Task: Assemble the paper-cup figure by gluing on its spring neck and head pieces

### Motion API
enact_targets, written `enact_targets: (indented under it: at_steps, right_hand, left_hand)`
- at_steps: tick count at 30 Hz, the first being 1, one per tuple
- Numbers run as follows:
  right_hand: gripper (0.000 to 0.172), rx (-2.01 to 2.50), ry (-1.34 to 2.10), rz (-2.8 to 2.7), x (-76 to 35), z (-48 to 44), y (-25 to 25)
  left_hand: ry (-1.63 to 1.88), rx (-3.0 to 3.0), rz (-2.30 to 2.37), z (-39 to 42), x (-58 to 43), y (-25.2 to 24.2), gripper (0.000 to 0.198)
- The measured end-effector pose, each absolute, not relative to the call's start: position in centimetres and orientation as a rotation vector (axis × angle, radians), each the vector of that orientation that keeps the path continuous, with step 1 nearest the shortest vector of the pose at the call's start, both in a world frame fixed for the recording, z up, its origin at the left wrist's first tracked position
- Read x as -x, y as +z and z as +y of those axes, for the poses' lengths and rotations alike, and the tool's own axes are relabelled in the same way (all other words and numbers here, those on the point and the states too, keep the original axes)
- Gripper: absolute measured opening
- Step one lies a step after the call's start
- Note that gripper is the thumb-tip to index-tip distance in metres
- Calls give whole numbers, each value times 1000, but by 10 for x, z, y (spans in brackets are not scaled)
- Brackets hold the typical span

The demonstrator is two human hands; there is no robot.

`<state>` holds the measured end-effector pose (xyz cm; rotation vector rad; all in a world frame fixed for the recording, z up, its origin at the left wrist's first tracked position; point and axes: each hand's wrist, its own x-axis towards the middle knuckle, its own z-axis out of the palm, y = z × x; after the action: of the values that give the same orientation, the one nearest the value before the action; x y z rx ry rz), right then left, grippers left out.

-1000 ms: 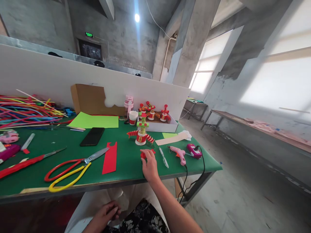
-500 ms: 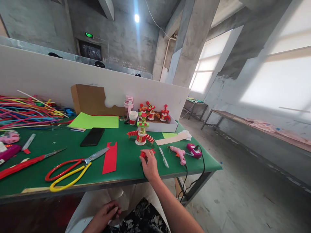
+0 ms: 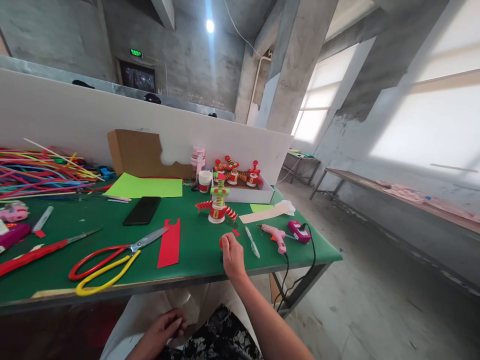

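My right hand (image 3: 233,255) is closed over the green table near its front edge, gripping a small red piece (image 3: 221,243) that shows only at the thumb side. My left hand (image 3: 168,327) rests low at my lap with curled fingers; whatever it may hold is hidden. Just beyond the right hand stands a paper-cup figure (image 3: 217,213) with red folded-paper arms and a green roll on top. Small red scraps (image 3: 236,232) lie between that figure and my fingers. A white pen (image 3: 252,243) is to the right of the hand.
Left of my right hand lie a cut red paper strip (image 3: 169,245), scissors (image 3: 135,247) and a black phone (image 3: 142,210). A pink glue gun (image 3: 276,237) with a cord is at right. Behind stand a white box (image 3: 247,195) of similar figures and a paper cup (image 3: 204,181).
My right hand has turned and its fingers have folded in around the red piece, uncovering the red scraps behind it. My left hand has hardly moved.
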<state>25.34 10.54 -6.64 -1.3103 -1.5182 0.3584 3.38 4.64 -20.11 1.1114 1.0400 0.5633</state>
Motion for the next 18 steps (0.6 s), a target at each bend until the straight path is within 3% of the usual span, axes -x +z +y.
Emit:
enact_targets:
  at_steps: [3, 7, 14, 18]
  right_hand:
    - [38, 1313, 452, -1566, -253, 104, -64]
    - [14, 1258, 354, -1526, -254, 107, -62]
    - [14, 1255, 329, -1528, -253, 106, -64]
    - [27, 1236, 409, -1554, -253, 105, -65]
  left_hand:
    - [567, -1134, 1042, 46, -35, -200, 77]
    - [546, -1162, 1051, 45, -35, -197, 75]
    - [523, -1178, 1053, 44, -35, -188, 73]
    - [510, -1200, 1055, 44, -36, -184, 71]
